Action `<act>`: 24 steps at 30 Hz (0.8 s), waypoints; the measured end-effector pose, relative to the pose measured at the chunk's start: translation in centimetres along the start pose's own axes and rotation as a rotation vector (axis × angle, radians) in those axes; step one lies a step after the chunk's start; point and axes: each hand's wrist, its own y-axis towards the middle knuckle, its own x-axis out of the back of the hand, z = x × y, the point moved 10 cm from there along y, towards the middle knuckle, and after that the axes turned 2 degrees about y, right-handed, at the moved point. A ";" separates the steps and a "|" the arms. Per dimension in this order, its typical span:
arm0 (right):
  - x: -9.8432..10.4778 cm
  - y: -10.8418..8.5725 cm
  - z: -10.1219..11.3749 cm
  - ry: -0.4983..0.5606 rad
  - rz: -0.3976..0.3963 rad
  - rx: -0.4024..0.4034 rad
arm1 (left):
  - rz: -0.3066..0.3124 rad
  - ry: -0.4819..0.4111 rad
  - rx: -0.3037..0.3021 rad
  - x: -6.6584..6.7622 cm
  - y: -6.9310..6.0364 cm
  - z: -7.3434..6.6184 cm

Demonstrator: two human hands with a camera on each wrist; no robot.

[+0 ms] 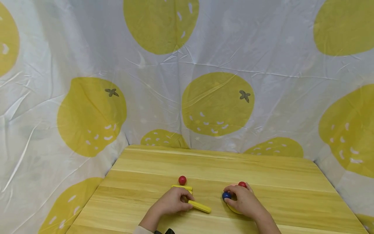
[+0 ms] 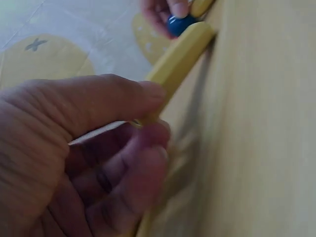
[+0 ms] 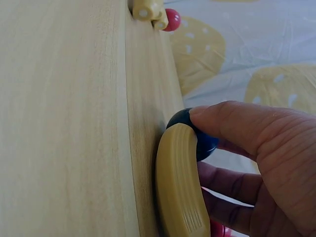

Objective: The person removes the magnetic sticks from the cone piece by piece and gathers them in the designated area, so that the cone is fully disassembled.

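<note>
My left hand [image 1: 172, 202] pinches one end of a straight yellow stick [image 1: 202, 207] between thumb and fingers; its other end points right. Just beyond this hand lie more yellow bars [image 1: 188, 188], partly covered by it, with a red ball [image 1: 182, 180] behind them. On the right, my right hand [image 1: 245, 202] holds a blue ball [image 1: 226, 195] between thumb and fingers. Against that ball sits a curved, grooved yellow piece [image 3: 178, 182], mostly under the hand in the head view. A second red ball [image 1: 242, 184] shows by the right fingers, partly hidden.
Everything is on a wooden table [image 1: 146, 165]. A pale curtain [image 1: 152, 104] with large yellow fruit prints hangs behind and beside it. A small black object [image 1: 169, 231] shows at the bottom edge, by the left sleeve [image 1: 142, 230].
</note>
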 end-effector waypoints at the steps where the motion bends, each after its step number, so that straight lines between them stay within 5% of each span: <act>1: 0.0 0.0 0.0 0.001 0.000 0.001 | -0.005 0.011 0.018 0.5 -0.1 0.2; 12: 0.2 -0.1 0.1 -0.015 -0.019 0.013 | -0.102 0.046 0.110 4.8 -1.5 2.5; 24: 0.1 0.0 0.0 -0.001 -0.010 0.009 | -0.099 0.043 0.149 5.7 -2.2 4.0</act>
